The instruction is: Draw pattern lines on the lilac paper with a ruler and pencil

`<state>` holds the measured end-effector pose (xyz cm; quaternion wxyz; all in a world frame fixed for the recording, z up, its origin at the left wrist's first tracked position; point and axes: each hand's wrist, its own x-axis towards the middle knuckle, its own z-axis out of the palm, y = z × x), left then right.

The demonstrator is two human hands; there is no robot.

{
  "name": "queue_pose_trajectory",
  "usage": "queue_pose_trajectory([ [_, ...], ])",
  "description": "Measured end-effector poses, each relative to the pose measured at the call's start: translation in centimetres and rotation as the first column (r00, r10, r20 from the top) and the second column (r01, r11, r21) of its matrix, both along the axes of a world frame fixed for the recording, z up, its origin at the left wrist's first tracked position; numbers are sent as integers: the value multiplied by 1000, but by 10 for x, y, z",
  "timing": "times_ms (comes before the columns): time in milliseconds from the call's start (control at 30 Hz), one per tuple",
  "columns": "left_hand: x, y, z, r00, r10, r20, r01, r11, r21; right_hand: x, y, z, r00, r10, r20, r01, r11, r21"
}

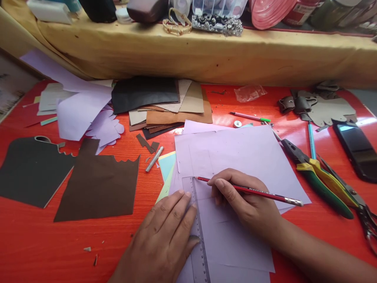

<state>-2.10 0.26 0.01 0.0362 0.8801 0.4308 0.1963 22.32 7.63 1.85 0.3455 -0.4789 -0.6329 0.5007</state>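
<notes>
My right hand point(241, 196) is closed around a red pencil point(265, 192). Its tip meets the lilac paper point(244, 153) beside the top end of a clear ruler point(199, 228). Faint pencil lines form a box on the sheet above the ruler. My left hand point(167, 232) lies flat, fingers stretched out, pressing the ruler onto the paper. The ruler's lower end runs out of the picture. More lilac sheets, along with blue and green ones, poke out from under the top sheet.
Dark leather pieces point(103, 184) lie at left, near lilac paper scraps point(79, 114). Stacked leather swatches point(176, 110) sit behind. To the right are pliers point(312, 169), scissors point(356, 192), a phone point(356, 149) and a pink pen point(247, 116). A cloth-covered ledge point(176, 59) bounds the red table.
</notes>
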Motion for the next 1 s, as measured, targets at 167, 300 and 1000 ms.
queue_pose_trajectory([
  [167,-1,0,0,1000,-4,-10,4,1000,-7,0,0,0,1000,7,23,-8,1000,10],
  [300,-1,-1,0,1000,-3,-17,3,1000,-5,1,-1,-1,999,11,32,-11,1000,5],
  [1000,0,-1,0,1000,5,-10,-5,1000,4,0,-1,1,1000,20,18,-20,1000,-4],
])
